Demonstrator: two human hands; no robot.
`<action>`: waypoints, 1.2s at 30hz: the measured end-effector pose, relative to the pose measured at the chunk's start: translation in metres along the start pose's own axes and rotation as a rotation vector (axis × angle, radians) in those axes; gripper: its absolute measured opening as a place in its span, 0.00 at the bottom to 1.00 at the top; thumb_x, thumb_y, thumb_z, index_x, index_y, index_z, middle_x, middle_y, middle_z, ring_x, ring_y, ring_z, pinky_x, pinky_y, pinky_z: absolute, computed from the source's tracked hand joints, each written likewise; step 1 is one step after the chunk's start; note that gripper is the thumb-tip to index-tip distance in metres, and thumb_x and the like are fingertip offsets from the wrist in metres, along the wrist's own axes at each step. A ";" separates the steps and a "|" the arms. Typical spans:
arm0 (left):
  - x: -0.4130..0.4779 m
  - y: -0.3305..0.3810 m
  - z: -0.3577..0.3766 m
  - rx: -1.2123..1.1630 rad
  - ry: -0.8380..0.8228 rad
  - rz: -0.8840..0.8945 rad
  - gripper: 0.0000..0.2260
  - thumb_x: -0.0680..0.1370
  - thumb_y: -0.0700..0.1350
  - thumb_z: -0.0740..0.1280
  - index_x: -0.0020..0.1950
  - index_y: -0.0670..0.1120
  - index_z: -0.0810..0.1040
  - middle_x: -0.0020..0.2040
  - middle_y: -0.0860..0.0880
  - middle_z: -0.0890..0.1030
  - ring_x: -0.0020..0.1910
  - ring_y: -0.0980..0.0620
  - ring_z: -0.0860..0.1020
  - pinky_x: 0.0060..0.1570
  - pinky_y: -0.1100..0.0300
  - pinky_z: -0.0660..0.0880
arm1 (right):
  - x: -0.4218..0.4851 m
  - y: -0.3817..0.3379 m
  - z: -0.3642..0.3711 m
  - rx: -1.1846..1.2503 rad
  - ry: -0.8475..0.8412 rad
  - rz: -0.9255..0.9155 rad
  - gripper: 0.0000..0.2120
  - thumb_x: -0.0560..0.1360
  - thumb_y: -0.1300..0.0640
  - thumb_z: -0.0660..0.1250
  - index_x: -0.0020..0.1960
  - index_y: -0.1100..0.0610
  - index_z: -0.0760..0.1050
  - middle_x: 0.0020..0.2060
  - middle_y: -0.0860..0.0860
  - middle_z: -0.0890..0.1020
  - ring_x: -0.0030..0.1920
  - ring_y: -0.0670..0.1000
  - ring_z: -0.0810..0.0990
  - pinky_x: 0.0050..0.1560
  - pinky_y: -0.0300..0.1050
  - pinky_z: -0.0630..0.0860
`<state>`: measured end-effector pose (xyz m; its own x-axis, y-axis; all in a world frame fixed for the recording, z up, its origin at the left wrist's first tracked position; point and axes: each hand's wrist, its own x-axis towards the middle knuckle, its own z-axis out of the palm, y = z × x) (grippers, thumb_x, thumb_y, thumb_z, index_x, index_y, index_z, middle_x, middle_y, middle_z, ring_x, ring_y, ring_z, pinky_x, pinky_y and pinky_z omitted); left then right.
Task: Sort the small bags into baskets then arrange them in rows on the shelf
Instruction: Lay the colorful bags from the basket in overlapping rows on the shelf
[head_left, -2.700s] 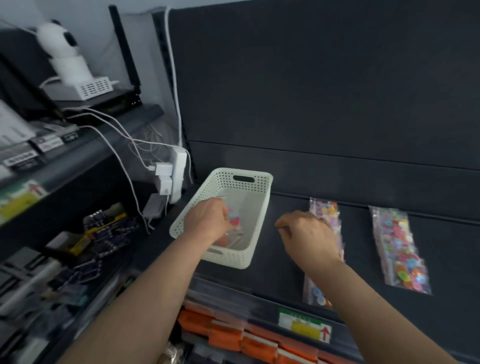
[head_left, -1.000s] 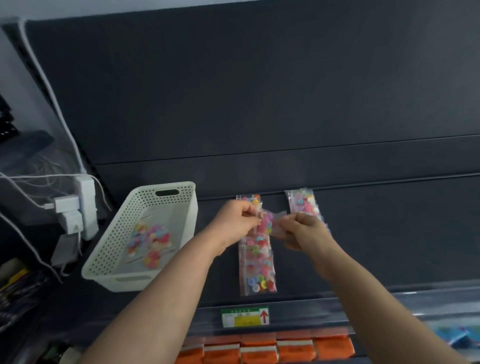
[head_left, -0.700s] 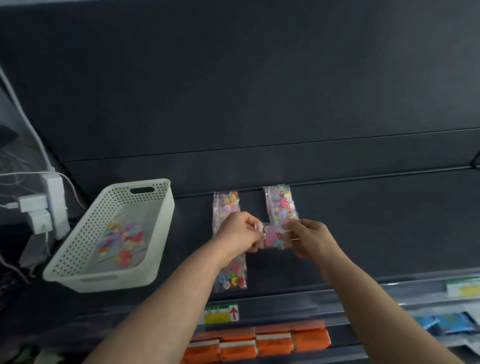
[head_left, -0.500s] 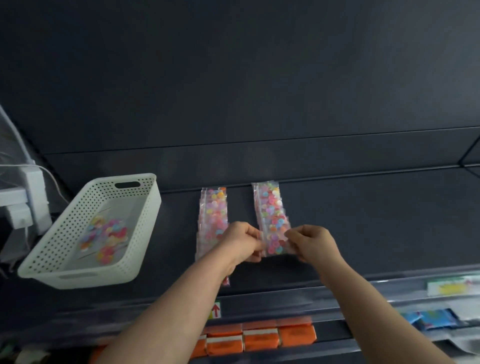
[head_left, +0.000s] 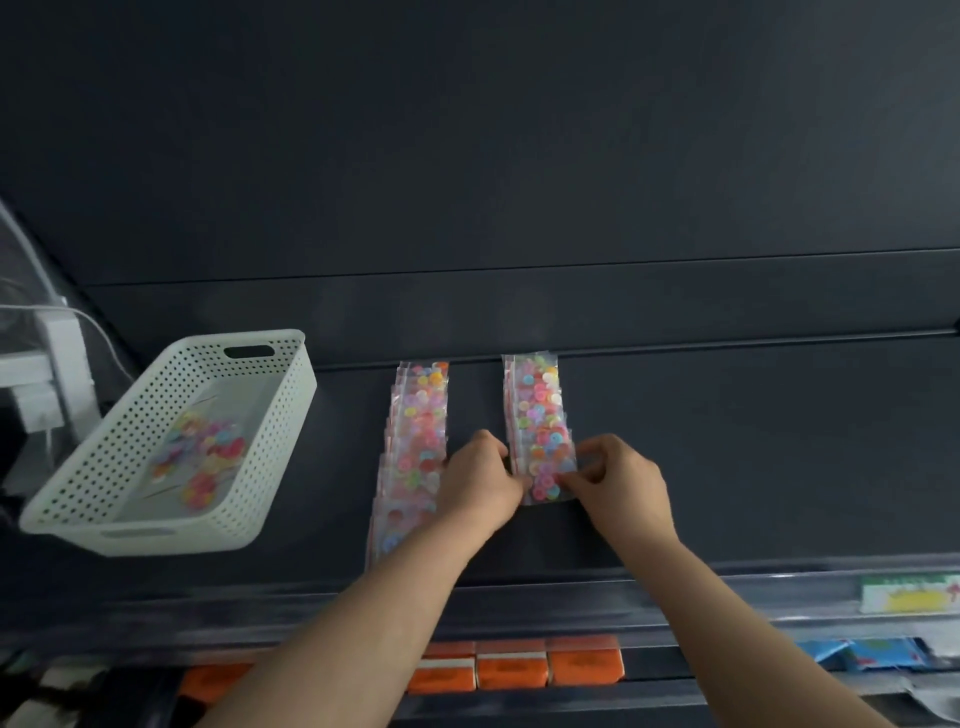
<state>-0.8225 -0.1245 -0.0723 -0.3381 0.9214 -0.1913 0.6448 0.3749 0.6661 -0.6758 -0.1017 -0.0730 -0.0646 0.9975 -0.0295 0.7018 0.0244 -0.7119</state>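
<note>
Two rows of small clear bags of coloured buttons lie on the dark shelf (head_left: 727, 457): a left row (head_left: 418, 415) and a right row (head_left: 537, 405). My left hand (head_left: 480, 480) and my right hand (head_left: 618, 480) pinch the two sides of one small bag (head_left: 545, 480) at the near end of the right row, low against the shelf. My left wrist covers the near part of the left row. A white perforated basket (head_left: 260, 467) stands to the left with several button bags (head_left: 202, 462) inside.
White adapters and cables (head_left: 47, 364) hang at the far left, beside the basket. Below the shelf's front edge sit orange packs (head_left: 514, 667) and blue packets (head_left: 862, 654). A green-yellow price label (head_left: 909, 595) is on the rail at right.
My left hand took a bag from the basket, both hands carried it rightward and lowered it onto the near end of the right row. The view has shifted right.
</note>
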 end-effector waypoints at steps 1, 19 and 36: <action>0.000 0.000 0.000 0.020 0.006 0.008 0.18 0.74 0.51 0.73 0.58 0.47 0.70 0.47 0.48 0.82 0.43 0.48 0.82 0.45 0.50 0.81 | 0.000 0.000 0.002 -0.016 0.006 -0.005 0.14 0.71 0.50 0.73 0.53 0.51 0.74 0.35 0.42 0.78 0.37 0.42 0.76 0.35 0.40 0.73; -0.020 -0.069 -0.149 0.164 0.404 0.059 0.02 0.77 0.46 0.69 0.48 0.52 0.80 0.46 0.55 0.83 0.47 0.54 0.80 0.47 0.55 0.78 | -0.020 -0.121 0.072 -0.386 -0.012 -0.591 0.12 0.78 0.53 0.62 0.59 0.46 0.77 0.55 0.45 0.79 0.56 0.50 0.77 0.50 0.44 0.71; 0.019 -0.191 -0.252 0.353 0.105 -0.145 0.09 0.77 0.41 0.70 0.56 0.50 0.83 0.60 0.52 0.81 0.53 0.53 0.79 0.60 0.56 0.75 | -0.039 -0.215 0.162 -0.310 -0.120 -0.722 0.15 0.77 0.47 0.64 0.60 0.51 0.79 0.54 0.47 0.80 0.56 0.51 0.77 0.54 0.47 0.73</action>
<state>-1.1247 -0.2046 -0.0220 -0.5000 0.8475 -0.1782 0.7747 0.5297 0.3455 -0.9394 -0.1564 -0.0322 -0.6426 0.7144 0.2772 0.6216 0.6975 -0.3566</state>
